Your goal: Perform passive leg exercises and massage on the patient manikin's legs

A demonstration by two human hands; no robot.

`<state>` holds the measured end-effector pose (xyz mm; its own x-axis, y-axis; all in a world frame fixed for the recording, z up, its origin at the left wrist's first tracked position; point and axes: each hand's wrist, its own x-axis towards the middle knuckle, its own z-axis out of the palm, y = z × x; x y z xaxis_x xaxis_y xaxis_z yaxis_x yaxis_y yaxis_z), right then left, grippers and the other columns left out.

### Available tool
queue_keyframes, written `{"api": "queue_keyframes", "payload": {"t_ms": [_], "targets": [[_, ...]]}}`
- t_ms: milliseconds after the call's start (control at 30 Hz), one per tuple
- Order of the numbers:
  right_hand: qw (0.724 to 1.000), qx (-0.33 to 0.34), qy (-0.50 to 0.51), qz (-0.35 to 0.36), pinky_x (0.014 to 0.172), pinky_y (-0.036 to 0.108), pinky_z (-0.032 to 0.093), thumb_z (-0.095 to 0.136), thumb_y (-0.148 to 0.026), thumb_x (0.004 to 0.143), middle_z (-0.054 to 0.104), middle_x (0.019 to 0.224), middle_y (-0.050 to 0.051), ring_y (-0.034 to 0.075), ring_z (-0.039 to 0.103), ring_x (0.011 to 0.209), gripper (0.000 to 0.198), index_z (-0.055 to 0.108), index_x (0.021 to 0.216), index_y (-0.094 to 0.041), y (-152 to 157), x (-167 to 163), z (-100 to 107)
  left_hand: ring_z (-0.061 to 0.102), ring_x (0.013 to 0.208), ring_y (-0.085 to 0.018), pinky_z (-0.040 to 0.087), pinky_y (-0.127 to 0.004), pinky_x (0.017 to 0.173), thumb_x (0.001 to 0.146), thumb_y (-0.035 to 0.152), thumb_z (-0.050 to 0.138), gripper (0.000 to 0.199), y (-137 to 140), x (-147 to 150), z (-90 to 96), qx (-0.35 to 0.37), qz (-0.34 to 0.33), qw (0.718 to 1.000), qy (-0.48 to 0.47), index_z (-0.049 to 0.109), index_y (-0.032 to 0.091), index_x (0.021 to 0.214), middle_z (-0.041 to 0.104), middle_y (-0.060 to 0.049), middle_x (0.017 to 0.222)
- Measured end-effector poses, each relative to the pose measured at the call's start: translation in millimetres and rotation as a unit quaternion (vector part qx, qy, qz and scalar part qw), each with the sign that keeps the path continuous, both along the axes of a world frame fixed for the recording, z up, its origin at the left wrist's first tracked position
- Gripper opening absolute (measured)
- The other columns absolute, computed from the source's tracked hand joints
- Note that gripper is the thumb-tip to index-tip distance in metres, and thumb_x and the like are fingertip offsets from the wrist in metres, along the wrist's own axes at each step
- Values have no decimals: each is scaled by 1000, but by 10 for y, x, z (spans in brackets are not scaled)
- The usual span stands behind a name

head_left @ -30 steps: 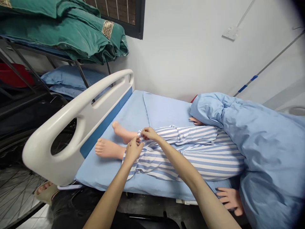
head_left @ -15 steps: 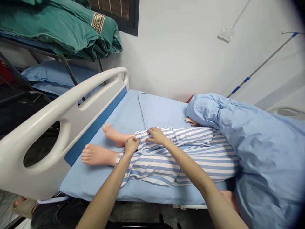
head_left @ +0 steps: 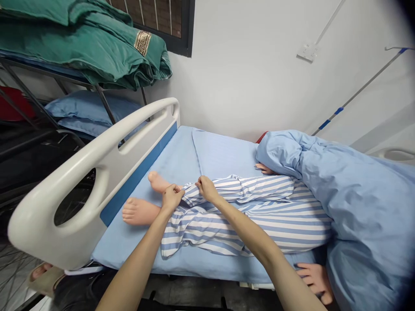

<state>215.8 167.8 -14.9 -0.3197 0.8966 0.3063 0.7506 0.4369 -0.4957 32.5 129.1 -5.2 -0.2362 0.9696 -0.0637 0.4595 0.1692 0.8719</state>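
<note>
Blue-and-white striped trousers (head_left: 279,224) cover the legs of a figure, apparently a manikin, lying on the bed. My left hand (head_left: 171,198) pinches the hem of the far trouser leg at the ankle. A short way up the same leg, my right hand (head_left: 207,188) is closed on the striped cloth. The far foot (head_left: 157,181) shows beyond my left hand, its ankle partly hidden. Nearer to me, the other bare foot (head_left: 140,211) sticks out of its trouser leg with the toes up.
A white footboard (head_left: 106,172) stands at the left end of the bed. The blue quilt (head_left: 366,203) is bunched over the upper body, with a manikin hand (head_left: 315,278) at the near edge. Behind are a rack with green cloth (head_left: 97,47) and a drip pole (head_left: 363,88).
My right hand has closed on the far trouser leg, where its fingers were spread before. The hem there has lifted a little between my hands. The view has shifted slightly.
</note>
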Motion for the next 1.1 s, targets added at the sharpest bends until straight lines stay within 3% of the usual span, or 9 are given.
{"api": "queue_keyframes", "payload": {"t_ms": [167, 333, 567, 767, 933, 1100], "targets": [[999, -12, 37, -24, 72, 26, 37, 45, -19, 93, 57, 82, 1, 16, 51, 75, 7, 48, 87, -21, 48, -103, 120, 46, 53, -11, 34, -22, 54, 66, 28, 55, 14, 28, -98, 74, 35, -13, 999, -20, 43, 22, 61, 46, 6, 51], [998, -17, 7, -53, 73, 27, 38, 45, -18, 95, 60, 87, 4, 16, 53, 78, 7, 49, 90, -21, 20, -241, 168, 42, 51, -11, 31, -23, 52, 67, 26, 55, 16, 32, -107, 114, 42, -9, 999, 16, 41, 22, 61, 43, 7, 50], [999, -8, -43, 9, 74, 27, 38, 48, -24, 97, 63, 91, 5, 18, 56, 86, 8, 54, 94, -20, 52, -802, 64, 48, 58, -15, 32, -27, 59, 74, 28, 56, 21, -68, -290, 162, 70, -3, 990, 124, 40, 23, 62, 50, 3, 56], [997, 17, -76, -4, 80, 28, 38, 49, -28, 97, 65, 90, 6, 18, 56, 87, 16, 59, 92, -18, 14, -495, -22, 59, 69, -21, 31, -29, 59, 81, 26, 51, 7, -137, -347, 201, 38, -59, 967, 247, 53, 22, 76, 63, -3, 70], [993, 21, -116, -17, 85, 30, 39, 49, -30, 97, 68, 99, 9, 19, 58, 93, 19, 62, 100, -17, -86, -165, 79, 66, 81, -26, 38, -29, 65, 87, 30, 47, 20, -167, -275, 154, -5, -112, 943, 314, 63, 22, 96, 71, -8, 85], [991, 15, -129, 9, 89, 31, 40, 49, -32, 97, 69, 107, 11, 21, 60, 102, 25, 62, 111, -16, -112, -270, 146, 68, 93, -27, 44, -32, 78, 90, 27, 45, 30, -242, -233, 116, -3, -202, 920, 337, 62, 20, 113, 73, -14, 99]]}}
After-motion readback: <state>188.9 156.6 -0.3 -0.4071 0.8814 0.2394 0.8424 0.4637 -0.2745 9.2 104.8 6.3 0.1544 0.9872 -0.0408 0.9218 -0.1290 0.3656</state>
